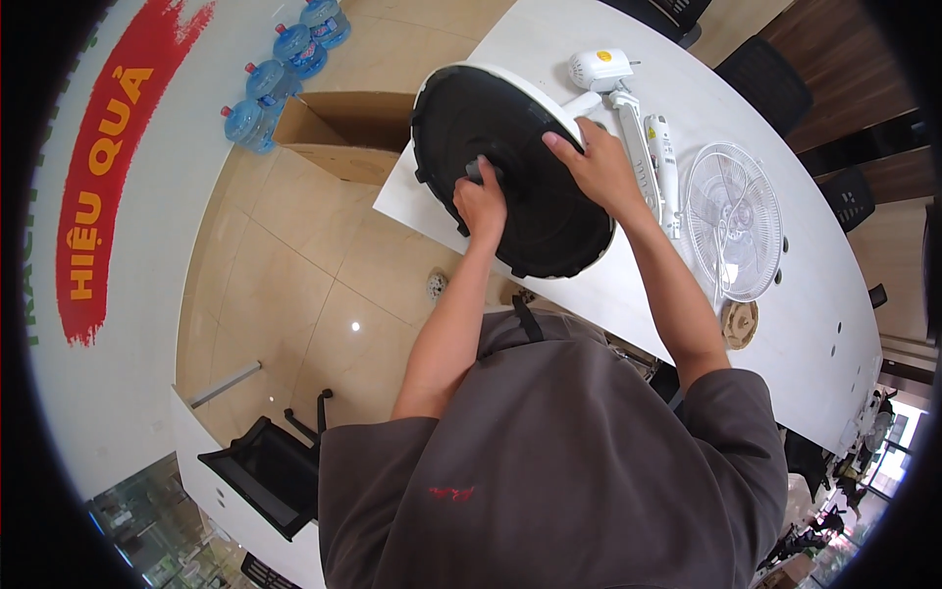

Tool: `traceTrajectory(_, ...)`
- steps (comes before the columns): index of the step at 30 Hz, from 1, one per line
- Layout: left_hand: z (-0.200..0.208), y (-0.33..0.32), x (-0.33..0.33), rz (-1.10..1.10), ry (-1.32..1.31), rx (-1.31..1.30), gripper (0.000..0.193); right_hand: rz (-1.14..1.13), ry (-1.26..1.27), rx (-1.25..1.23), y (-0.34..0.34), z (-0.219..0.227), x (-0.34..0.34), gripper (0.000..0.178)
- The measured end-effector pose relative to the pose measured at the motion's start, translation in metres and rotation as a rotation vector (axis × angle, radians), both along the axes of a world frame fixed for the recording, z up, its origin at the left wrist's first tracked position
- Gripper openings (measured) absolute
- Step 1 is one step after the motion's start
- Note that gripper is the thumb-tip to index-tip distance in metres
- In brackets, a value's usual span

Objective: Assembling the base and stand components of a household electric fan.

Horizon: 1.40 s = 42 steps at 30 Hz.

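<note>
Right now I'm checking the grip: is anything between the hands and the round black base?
Nothing visible. The left hand rests on the round black base near its middle, and the right hand touches its upper right rim beside the white pole.

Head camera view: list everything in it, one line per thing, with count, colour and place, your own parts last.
Round black fan base with white rim: one, black and white, at the white table's near corner, under both hands.
White fan motor head: one, white with a yellow dot, beyond the base.
White fan pole pieces: about two, white, right of the base.
Clear wire fan grille: one, see-through, right on the table.
Long white table: one, white.
Blue water jugs: four, blue, on the floor by the wall.
Brown cardboard box: one, brown, open, on the floor.
Left hand: on the base's centre.
Right hand: on the base's far rim.
</note>
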<state>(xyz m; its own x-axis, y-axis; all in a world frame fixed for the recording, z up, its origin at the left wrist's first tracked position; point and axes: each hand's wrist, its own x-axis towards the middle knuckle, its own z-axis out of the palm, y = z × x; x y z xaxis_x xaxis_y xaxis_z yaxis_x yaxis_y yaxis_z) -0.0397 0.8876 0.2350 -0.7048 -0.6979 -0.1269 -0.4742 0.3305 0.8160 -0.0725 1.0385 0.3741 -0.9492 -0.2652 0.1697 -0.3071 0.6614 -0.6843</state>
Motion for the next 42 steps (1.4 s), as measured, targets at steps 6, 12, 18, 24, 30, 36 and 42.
traceTrajectory(6, 0.003, -0.030, -0.012, 0.248, -0.117, 1.366, 0.054, -0.007, -0.060, 0.024, 0.003, -0.003, -0.005, 0.050)
traceTrajectory(12, -0.002, -0.032, 0.024, -0.005, -0.077, 0.566, 0.053, 0.001, -0.083, -0.111, 0.013, -0.006, 0.001, 0.050)
traceTrajectory(18, -0.010, -0.018, 0.037, -0.484, 0.514, -0.338, 0.070, -0.016, -0.173, -0.024, 0.014, -0.006, 0.002, 0.050)
traceTrajectory(24, -0.014, -0.008, 0.029, -0.324, 0.390, -0.155, 0.055, -0.018, -0.093, -0.055, 0.013, -0.004, 0.004, 0.049)
traceTrajectory(30, -0.026, -0.001, 0.022, 0.118, 0.092, 0.841, 0.048, -0.031, -0.090, -0.021, 0.014, -0.003, 0.003, 0.049)
traceTrajectory(36, -0.013, 0.006, 0.029, -0.021, 0.673, -0.518, 0.047, -0.012, -0.103, -0.046, 0.017, -0.007, 0.002, 0.049)
traceTrajectory(42, 0.009, -0.006, 0.039, -0.232, 0.216, -0.057, 0.054, -0.022, -0.114, -0.031, 0.017, -0.006, 0.002, 0.049)
